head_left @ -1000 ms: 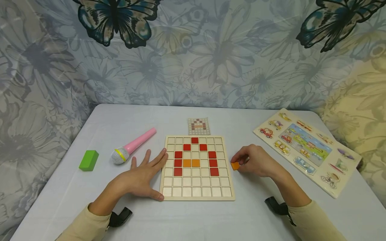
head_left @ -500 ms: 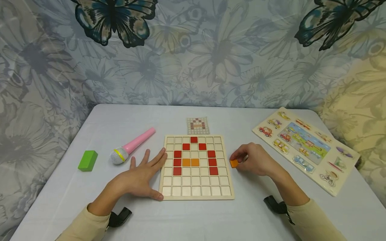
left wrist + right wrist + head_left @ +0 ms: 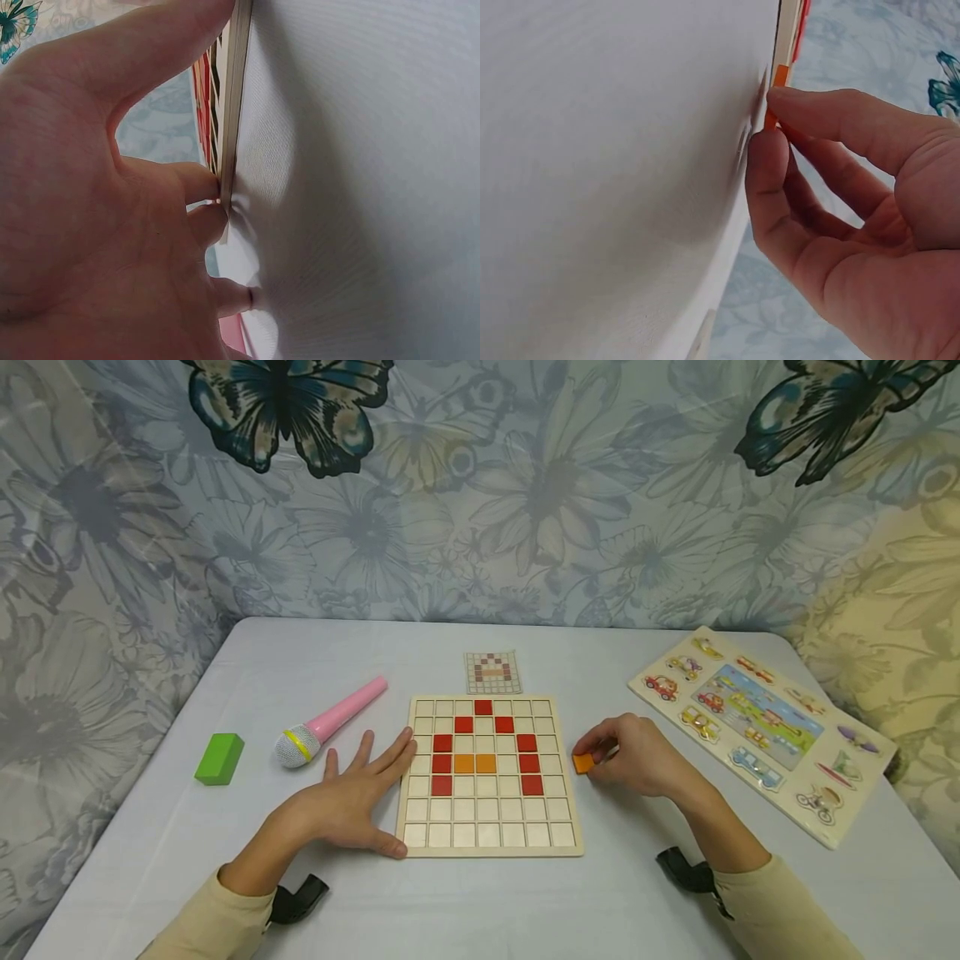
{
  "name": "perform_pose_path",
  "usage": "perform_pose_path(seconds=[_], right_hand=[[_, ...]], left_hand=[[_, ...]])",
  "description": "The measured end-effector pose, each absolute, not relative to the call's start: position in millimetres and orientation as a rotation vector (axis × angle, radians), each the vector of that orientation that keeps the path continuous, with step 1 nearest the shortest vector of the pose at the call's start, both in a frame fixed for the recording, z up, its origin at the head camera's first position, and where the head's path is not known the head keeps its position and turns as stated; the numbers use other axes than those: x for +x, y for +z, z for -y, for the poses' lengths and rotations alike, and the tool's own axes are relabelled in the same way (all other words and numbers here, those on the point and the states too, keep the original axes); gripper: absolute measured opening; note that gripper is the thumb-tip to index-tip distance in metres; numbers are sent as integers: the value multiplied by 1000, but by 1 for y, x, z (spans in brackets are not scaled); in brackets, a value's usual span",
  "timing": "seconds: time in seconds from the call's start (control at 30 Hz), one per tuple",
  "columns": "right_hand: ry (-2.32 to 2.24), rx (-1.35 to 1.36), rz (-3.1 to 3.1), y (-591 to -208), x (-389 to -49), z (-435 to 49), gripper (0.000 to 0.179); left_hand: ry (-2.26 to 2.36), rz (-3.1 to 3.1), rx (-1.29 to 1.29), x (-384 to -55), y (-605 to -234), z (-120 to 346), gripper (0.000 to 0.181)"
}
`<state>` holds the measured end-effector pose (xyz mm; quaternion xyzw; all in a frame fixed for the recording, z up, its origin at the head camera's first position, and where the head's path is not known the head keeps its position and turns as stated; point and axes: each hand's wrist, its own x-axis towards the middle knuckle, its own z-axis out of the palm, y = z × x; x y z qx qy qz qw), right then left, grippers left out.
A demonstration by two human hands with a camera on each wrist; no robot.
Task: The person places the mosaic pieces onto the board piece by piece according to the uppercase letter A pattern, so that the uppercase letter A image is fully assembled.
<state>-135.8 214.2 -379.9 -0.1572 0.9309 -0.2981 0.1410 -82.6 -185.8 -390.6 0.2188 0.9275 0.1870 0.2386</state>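
A wooden grid board [image 3: 487,848] lies on the white table, with several red tiles [image 3: 529,763] forming an arch and two orange tiles [image 3: 475,764] side by side inside it. My left hand [image 3: 352,797] is spread out, its thumb and fingertips touching the board's left edge. Just off the right edge of the board, my right hand [image 3: 637,758] pinches an orange tile [image 3: 582,763] between thumb and fingers. The right wrist view shows that orange tile [image 3: 777,97] held by its sides, close over the tabletop. A small pattern card [image 3: 492,672] with a similar gridded picture lies behind the board.
To the left are a pink toy microphone [image 3: 333,722] with a silver head and a green block [image 3: 220,759]. A wooden vehicle puzzle [image 3: 765,735] lies angled at the right. Patterned floral cloth [image 3: 525,527] hangs behind the table.
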Motion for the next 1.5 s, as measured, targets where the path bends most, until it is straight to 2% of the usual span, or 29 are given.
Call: perform_pose_path(seconds=[0.63,1.5], right_hand=[[-887,-414,-2712,-378,-134,-208,24],[-968,-368,-2625,-373,-136,-157,21]], left_hand=[[503,-2544,605,-83,-392,185,134],[506,-2536,594,-83,-390,185,133]])
